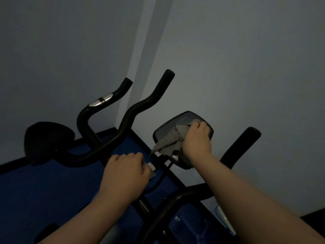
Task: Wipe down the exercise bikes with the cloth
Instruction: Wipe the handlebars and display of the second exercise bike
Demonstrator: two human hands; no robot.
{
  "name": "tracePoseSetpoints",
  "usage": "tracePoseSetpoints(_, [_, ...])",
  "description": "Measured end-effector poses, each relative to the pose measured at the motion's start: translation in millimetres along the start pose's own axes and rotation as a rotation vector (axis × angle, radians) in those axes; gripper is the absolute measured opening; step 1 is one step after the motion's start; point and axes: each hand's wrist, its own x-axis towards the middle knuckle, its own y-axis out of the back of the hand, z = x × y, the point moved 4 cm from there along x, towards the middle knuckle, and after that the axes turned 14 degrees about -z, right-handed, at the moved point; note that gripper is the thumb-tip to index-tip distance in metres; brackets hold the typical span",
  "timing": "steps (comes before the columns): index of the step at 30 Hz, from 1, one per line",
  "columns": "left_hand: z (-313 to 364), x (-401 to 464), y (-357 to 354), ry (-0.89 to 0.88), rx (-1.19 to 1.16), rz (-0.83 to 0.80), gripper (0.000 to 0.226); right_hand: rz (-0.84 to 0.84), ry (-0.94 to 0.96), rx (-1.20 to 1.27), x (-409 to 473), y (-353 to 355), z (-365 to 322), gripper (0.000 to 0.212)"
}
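Observation:
A black exercise bike stands right in front of me, its display console [168,127] tilted up near the middle of the view. My right hand [196,138] is shut on a fluffy grey cloth [168,141] and presses it against the console face. My left hand [124,170] is wrapped around the bike's left handlebar, next to its silver pulse sensor [152,169]. The right handlebar [241,147] rises behind my right forearm.
A second bike stands to the left, with curved black handlebars [140,106], a silver sensor grip [101,101] and a dark saddle [46,140]. Blue flooring [44,191] with black borders lies below. Pale walls meet in a corner behind the bikes.

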Motion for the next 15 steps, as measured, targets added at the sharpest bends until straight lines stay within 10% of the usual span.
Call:
tracePoseSetpoints(5, [0.3,-0.2,1.1,-0.001,0.006,0.013,0.023,-0.149,-0.097,0.265,17.1,-14.5,-27.3,0.067])
tracePoseSetpoints(15, [-1.0,-1.4,0.9,-0.009,0.003,0.025,0.023,-0.389,-0.004,-0.295,7.3,-42.8,6.0,0.077])
